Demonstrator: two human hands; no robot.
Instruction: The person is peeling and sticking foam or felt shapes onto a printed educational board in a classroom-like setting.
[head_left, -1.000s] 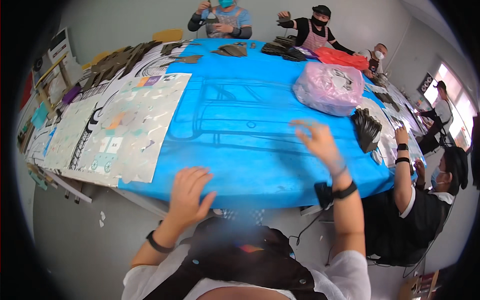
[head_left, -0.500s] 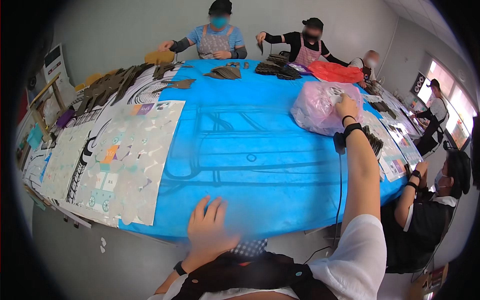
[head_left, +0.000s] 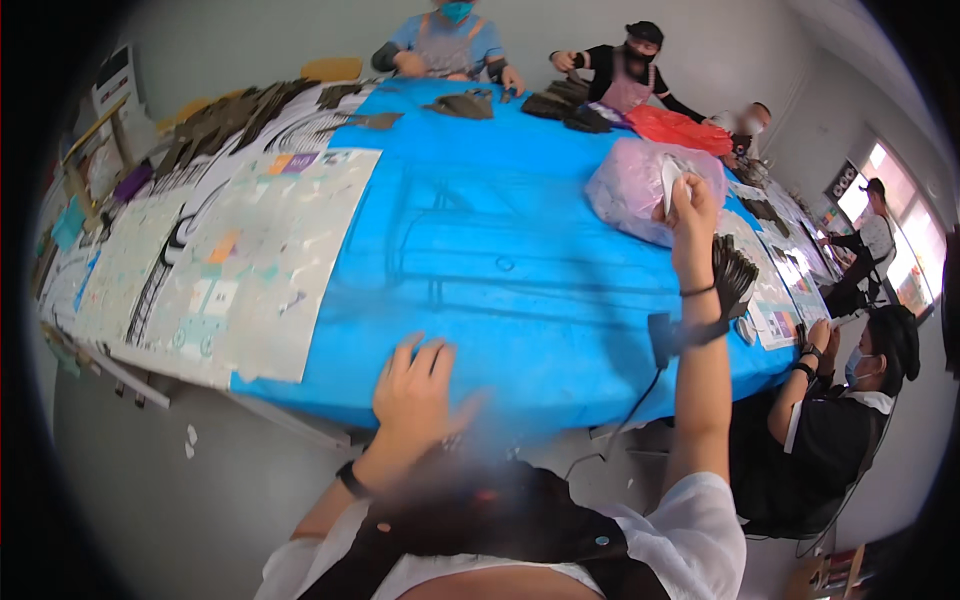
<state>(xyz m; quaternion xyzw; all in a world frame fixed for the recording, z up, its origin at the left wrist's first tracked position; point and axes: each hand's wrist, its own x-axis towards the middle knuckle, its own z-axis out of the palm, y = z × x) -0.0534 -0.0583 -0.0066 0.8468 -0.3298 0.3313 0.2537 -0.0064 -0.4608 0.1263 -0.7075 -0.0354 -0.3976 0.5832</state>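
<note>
My right hand (head_left: 692, 218) is raised over the right part of the blue-covered table (head_left: 480, 340). Its fingers are closed on a thin white piece (head_left: 671, 176), whose exact kind I cannot make out. Just behind and beside it sits a pink translucent plastic bag (head_left: 620, 195), bulging with contents. A stack of dark brown strips (head_left: 735, 268) lies right of my forearm. My left hand (head_left: 412, 388) rests at the near edge of the table with fingers spread, holding nothing.
Patterned pale sheets (head_left: 270, 310) cover the table's left side, with dark brown cut pieces (head_left: 230, 118) beyond. A red plastic bag (head_left: 680, 130) lies at the far right. Several people work around the table; one seated person (head_left: 830, 420) is close on my right. A black cord (head_left: 636, 405) hangs nearby.
My right hand has come up out of the pink bag's top, with the white piece showing in its fingers. My left hand stays at the table edge. The view has tilted downward.
</note>
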